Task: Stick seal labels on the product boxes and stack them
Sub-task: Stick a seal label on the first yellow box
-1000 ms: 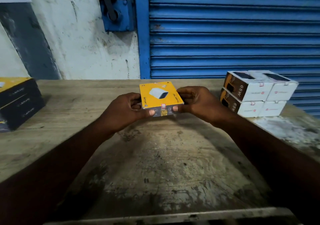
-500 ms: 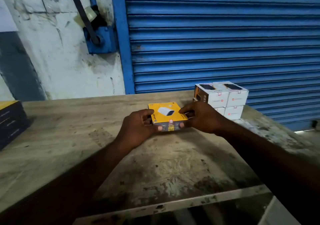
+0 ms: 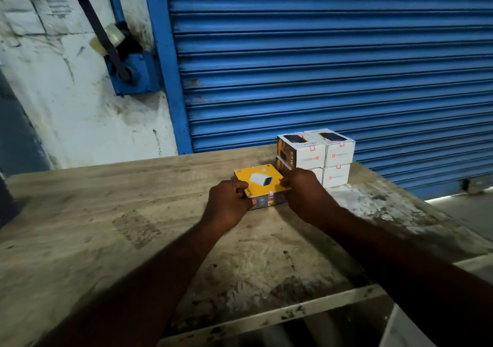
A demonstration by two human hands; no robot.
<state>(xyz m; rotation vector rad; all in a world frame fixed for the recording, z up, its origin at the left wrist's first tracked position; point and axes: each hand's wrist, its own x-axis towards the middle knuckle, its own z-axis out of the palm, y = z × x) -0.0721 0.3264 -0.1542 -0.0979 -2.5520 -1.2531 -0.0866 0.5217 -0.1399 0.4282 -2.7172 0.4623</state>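
Currently both hands, left hand (image 3: 230, 204) and right hand (image 3: 306, 194), clamp the sealed yellow box (image 3: 260, 184) on the table (image 3: 133, 226); white stack (image 3: 317, 157) at two o'clock, four boxes done; stacking remains.

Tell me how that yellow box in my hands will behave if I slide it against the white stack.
The yellow box looks like stiff, flat card, so it should slide without tipping. Both hands, left hand and right hand, hold it without denting it. The white boxes stand two high; a hard push might shift them.
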